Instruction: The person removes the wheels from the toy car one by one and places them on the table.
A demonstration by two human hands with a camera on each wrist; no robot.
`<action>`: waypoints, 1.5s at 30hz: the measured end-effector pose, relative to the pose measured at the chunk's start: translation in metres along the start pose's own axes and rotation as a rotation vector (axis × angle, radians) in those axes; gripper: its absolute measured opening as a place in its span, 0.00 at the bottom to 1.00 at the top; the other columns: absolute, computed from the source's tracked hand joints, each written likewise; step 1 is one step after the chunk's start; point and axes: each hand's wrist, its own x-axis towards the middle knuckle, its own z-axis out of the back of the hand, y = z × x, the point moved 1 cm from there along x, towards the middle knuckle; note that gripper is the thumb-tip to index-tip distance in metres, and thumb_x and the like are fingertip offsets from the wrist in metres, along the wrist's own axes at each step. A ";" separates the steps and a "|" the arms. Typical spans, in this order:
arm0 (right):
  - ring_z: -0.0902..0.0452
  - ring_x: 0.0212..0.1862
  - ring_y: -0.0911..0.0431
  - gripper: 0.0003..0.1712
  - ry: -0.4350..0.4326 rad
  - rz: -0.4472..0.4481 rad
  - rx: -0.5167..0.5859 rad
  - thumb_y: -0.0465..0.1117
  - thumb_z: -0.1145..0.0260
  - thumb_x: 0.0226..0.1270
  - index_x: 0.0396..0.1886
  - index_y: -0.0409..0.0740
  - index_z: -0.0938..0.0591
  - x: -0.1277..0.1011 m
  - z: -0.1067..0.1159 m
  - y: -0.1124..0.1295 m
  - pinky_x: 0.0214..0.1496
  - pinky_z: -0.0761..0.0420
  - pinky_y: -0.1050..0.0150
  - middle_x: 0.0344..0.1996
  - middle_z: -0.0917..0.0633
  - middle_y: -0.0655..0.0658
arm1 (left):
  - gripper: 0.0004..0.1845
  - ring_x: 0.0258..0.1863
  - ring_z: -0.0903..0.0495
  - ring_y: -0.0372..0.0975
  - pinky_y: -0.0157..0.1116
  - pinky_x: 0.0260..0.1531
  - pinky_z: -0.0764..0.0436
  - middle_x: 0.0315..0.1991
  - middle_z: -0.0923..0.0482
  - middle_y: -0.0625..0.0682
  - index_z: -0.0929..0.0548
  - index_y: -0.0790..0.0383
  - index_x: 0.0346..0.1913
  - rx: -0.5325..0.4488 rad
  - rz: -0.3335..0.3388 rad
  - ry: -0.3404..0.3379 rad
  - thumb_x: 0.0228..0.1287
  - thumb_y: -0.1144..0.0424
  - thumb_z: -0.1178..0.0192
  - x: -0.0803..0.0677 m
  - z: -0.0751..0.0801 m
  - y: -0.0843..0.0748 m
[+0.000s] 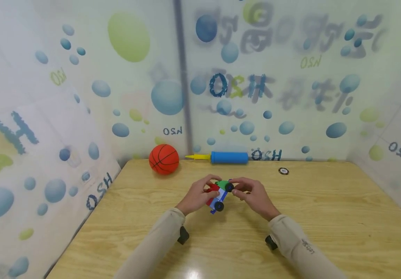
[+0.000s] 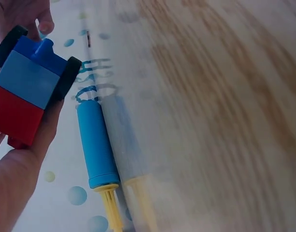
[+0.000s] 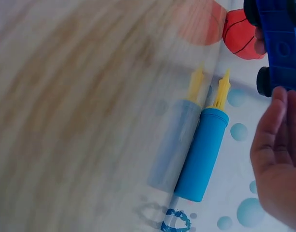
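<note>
A toy car [image 1: 220,195] of red, green, light blue and dark blue blocks on black wheels is held tilted above the table. My left hand [image 1: 197,194] grips its red side, thumb across the blocks. At the green end, my right hand [image 1: 254,192] has its fingertips at the car's edge near a wheel, the thumb slightly apart. In the left wrist view, the red and light blue blocks [image 2: 28,79] face the camera. The right wrist view shows the dark blue underside [image 3: 282,48], with the right fingers [image 3: 278,121] fairly straight against its lower end.
Behind the hands, a red basketball [image 1: 163,159] stands at the table's back left. A blue hand pump [image 1: 229,157] with a yellow nozzle lies along the back edge. To its right is a round black-and-white chip [image 1: 283,171]. Patterned curtains [image 1: 273,97] surround the wooden table [image 1: 326,217].
</note>
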 end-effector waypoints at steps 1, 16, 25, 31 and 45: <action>0.16 0.45 0.36 0.19 -0.007 0.004 0.008 0.38 0.34 0.70 0.60 0.46 0.18 0.000 0.000 0.000 0.44 0.14 0.49 0.44 0.13 0.31 | 0.19 0.57 0.24 0.50 0.51 0.58 0.19 0.59 0.22 0.58 0.25 0.48 0.64 0.000 -0.002 0.002 0.72 0.59 0.42 0.000 0.000 0.000; 0.19 0.34 0.39 0.15 -0.043 -0.020 0.134 0.39 0.32 0.69 0.54 0.43 0.16 0.003 -0.009 0.005 0.37 0.15 0.57 0.38 0.17 0.24 | 0.19 0.52 0.25 0.45 0.42 0.49 0.18 0.60 0.22 0.50 0.23 0.36 0.63 -0.093 -0.061 -0.014 0.75 0.61 0.44 -0.006 -0.006 0.003; 0.19 0.32 0.44 0.18 -0.057 -0.015 0.216 0.43 0.29 0.67 0.54 0.41 0.17 0.005 -0.009 0.008 0.35 0.16 0.56 0.34 0.15 0.35 | 0.18 0.47 0.18 0.46 0.39 0.44 0.16 0.65 0.25 0.50 0.23 0.40 0.64 -0.179 -0.098 0.000 0.78 0.60 0.48 -0.006 -0.003 -0.002; 0.20 0.30 0.46 0.19 -0.064 -0.018 0.204 0.43 0.27 0.64 0.52 0.41 0.16 0.006 -0.007 0.012 0.32 0.19 0.57 0.28 0.17 0.47 | 0.17 0.46 0.11 0.50 0.40 0.46 0.14 0.64 0.25 0.55 0.25 0.47 0.66 -0.268 -0.119 0.047 0.80 0.58 0.52 -0.006 -0.005 -0.004; 0.24 0.23 0.54 0.18 0.014 -0.051 0.229 0.38 0.27 0.63 0.49 0.35 0.19 0.004 -0.008 0.014 0.30 0.18 0.61 0.25 0.20 0.47 | 0.16 0.44 0.15 0.41 0.39 0.49 0.15 0.61 0.21 0.52 0.22 0.44 0.62 -0.157 -0.082 0.021 0.75 0.54 0.43 -0.008 -0.010 0.001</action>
